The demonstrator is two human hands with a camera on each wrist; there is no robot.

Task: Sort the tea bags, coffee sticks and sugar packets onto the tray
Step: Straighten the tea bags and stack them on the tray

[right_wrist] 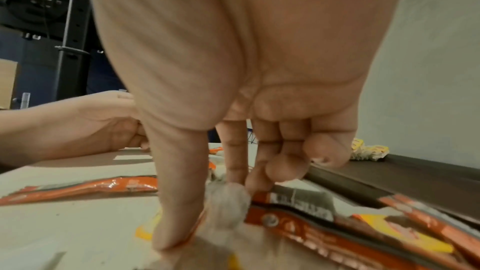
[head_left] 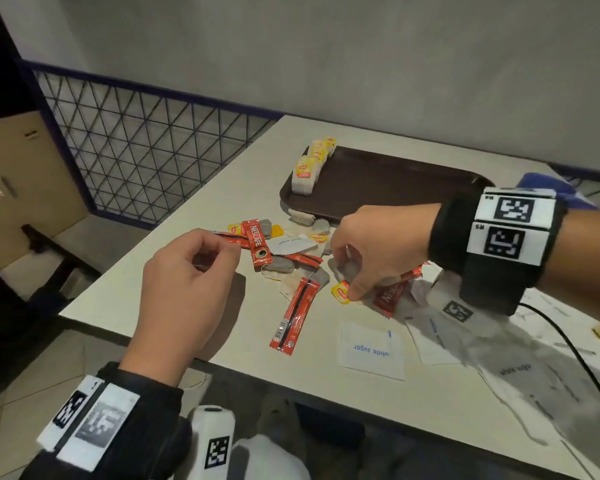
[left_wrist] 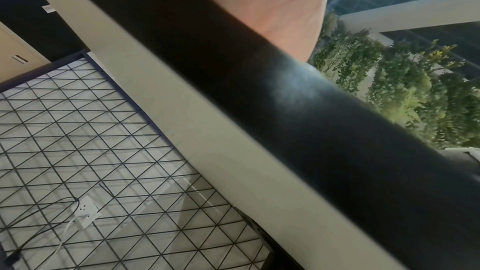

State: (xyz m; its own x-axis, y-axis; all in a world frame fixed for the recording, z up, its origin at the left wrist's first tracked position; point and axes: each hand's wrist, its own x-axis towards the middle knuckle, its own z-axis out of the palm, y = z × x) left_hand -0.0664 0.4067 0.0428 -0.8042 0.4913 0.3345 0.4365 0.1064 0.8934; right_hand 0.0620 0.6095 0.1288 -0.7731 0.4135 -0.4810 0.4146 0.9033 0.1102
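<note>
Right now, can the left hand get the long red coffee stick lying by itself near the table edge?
Probably yes. The coffee stick lies bare on the table, just right of the left hand, with nothing on it. That hand seems to be pinching another stick, so it may need to let go first.

"NESCAFE CLASSIC" is printed on a red coffee stick point(head_left: 257, 244), "white sugar" on a white packet point(head_left: 372, 348), "Lipton" on a yellow tea tag point(head_left: 303, 167), and "R4" and "R5" on the right wristband point(head_left: 510, 226).

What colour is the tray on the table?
Dark brown. The tray shows best in the head view.
</note>
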